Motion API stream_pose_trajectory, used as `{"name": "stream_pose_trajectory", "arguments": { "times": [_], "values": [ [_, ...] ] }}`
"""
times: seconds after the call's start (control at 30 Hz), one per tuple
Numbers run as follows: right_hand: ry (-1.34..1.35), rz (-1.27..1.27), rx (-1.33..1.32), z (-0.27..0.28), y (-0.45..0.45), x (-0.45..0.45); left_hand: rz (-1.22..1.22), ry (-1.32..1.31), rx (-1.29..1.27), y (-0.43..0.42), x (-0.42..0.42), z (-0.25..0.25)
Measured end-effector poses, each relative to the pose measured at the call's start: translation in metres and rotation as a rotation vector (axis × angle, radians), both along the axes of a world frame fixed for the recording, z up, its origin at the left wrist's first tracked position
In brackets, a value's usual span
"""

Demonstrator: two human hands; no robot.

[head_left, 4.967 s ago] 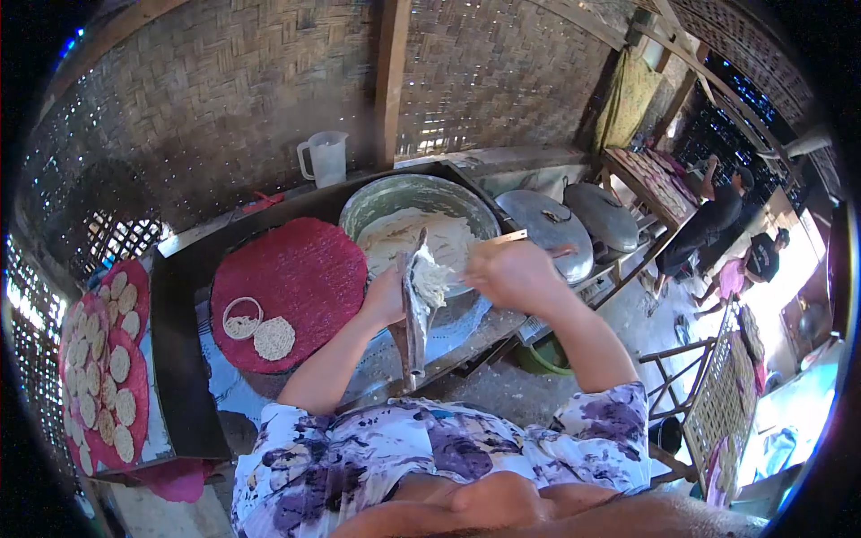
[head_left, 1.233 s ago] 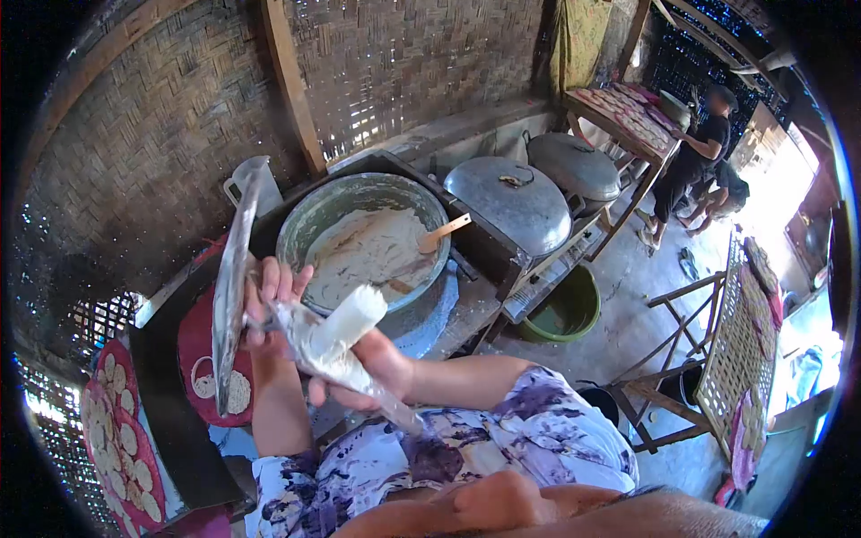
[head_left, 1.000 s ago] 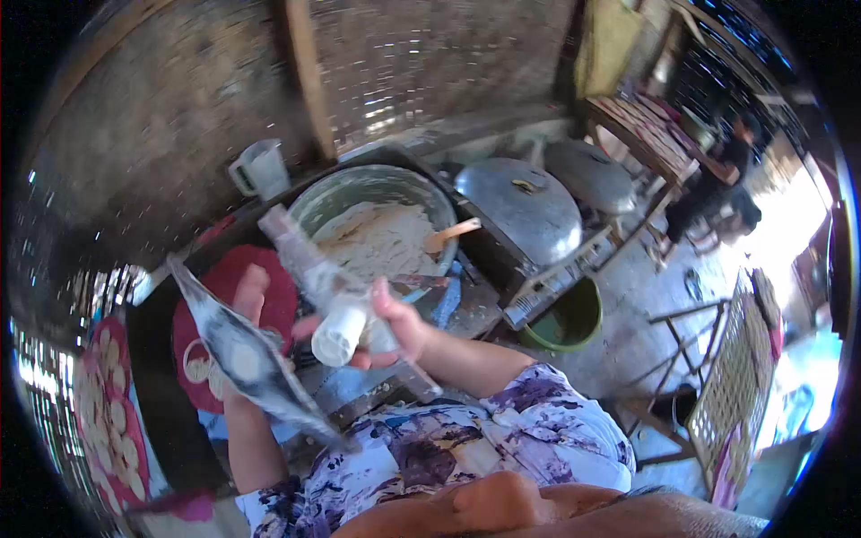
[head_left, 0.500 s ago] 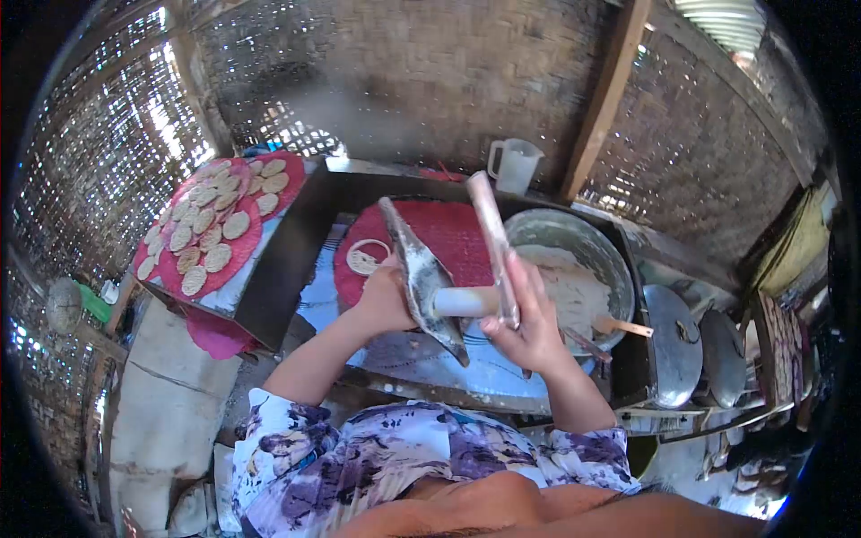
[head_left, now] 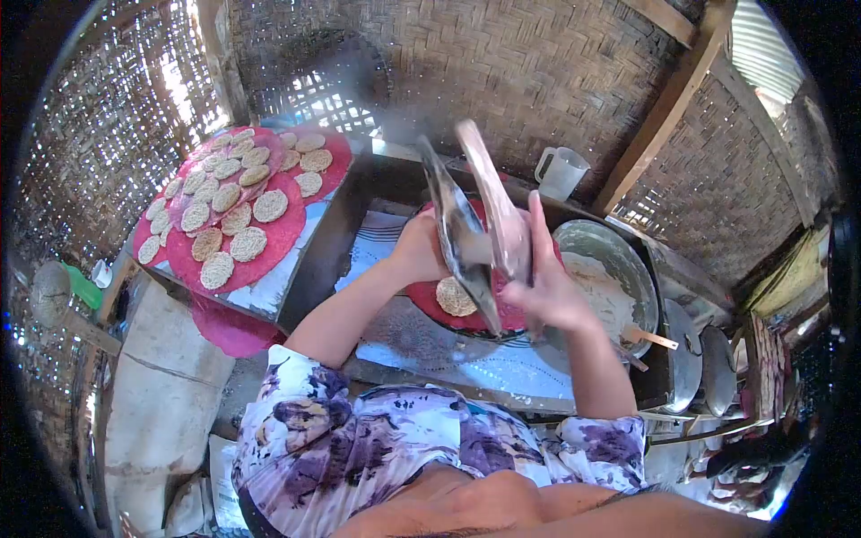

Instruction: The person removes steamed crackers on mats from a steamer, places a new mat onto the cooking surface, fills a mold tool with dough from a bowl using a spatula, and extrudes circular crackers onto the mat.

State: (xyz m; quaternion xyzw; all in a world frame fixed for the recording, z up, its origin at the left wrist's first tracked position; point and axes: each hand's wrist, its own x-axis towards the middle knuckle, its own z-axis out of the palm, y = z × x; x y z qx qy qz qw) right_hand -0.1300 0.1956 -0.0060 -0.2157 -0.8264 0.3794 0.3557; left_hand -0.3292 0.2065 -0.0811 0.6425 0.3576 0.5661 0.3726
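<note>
My left hand (head_left: 420, 247) is wrapped around the near side of a dark, pointed plate (head_left: 459, 231), one half of a two-part hand press. My right hand (head_left: 554, 289) bears on the wooden board (head_left: 496, 197), the press's other half, its fingers partly stretched along it and smeared by motion. A pale cylinder shows dimly between the halves. Below the press, a round strand-patterned disc (head_left: 456, 297) lies on a red round sheet (head_left: 429, 300), partly covered by the press and my hands.
Left, several strand-patterned discs (head_left: 248, 244) lie on red sheets (head_left: 193, 270). To the right stand a metal basin (head_left: 652, 269) of pale dough with a wooden-handled utensil (head_left: 653, 337) and metal lids (head_left: 685, 359). Behind is a clear plastic jug (head_left: 562, 174); a woven wall (head_left: 502, 72) closes the back.
The press halves have come closer together, hiding most of the white cylinder. The ring of strands on the red sheet is now a fuller disc. The view has shifted.
</note>
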Motion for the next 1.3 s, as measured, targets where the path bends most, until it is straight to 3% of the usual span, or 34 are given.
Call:
{"name": "stream_pose_trajectory", "arguments": {
  "times": [0.03, 0.07, 0.1, 0.17, 0.23, 0.3, 0.33, 0.4, 0.43, 0.47, 0.53, 0.67, 0.9, 1.03, 1.3],
  "values": [
    [0.127, 0.094, -0.218, -0.004, 0.01, 0.001, -0.193, -0.362, -0.189, 0.004, -0.005, 0.006],
    [-0.067, 0.205, -0.571, -0.007, 0.017, 0.014, -0.388, -0.726, -0.376, 0.007, -0.009, 0.016],
    [-0.14, 0.242, -0.659, -0.027, 0.033, 0.025, -0.586, -1.09, -0.562, 0.011, -0.014, 0.021],
    [-0.22, 0.265, -0.775, -0.036, 0.04, 0.031, -0.254, -0.036, 0.127, 0.04, -0.027, -0.003],
    [-0.21, 0.272, -0.849, -0.018, 0.03, 0.028, -0.554, -0.019, 0.12, 0.028, -0.049, 0.04],
    [-0.155, 0.335, -0.975, -0.02, 0.029, 0.025, -0.86, -0.638, 0.156, 0.041, -0.062, 0.069],
    [-0.115, 0.377, -1.055, -0.023, 0.03, 0.025, -0.964, -0.774, 0.151, 0.039, -0.062, 0.082],
    [-0.193, 0.49, -1.109, -0.033, 0.045, 0.027, -1.094, -0.744, 0.285, 0.055, -0.06, 0.078],
    [-0.235, 0.55, -1.139, -0.039, 0.055, 0.032, -1.107, -0.681, 0.357, 0.064, -0.06, 0.072],
    [-0.321, 0.48, -0.98, -0.049, 0.068, 0.044, -1.007, -0.727, 0.314, 0.076, -0.062, 0.063],
    [-0.275, 0.405, -1.07, -0.037, 0.076, 0.027, -0.808, -0.806, 0.205, 0.099, -0.066, 0.039],
    [-0.345, 0.251, -1.189, -0.049, 0.109, 0.008, -0.601, -1.218, -0.093, 0.129, -0.078, -0.002],
    [-0.504, 0.186, -1.137, -0.064, 0.124, -0.015, -0.731, -1.393, -0.046, 0.136, -0.098, -0.043],
    [-0.515, 0.16, -1.096, -0.067, 0.125, -0.02, -0.443, -1.339, -0.134, 0.124, -0.099, -0.033],
    [-0.556, 0.007, -0.867, -0.051, 0.127, -0.022, -0.552, -1.377, -0.096, 0.155, -0.093, -0.052]
  ]
}}
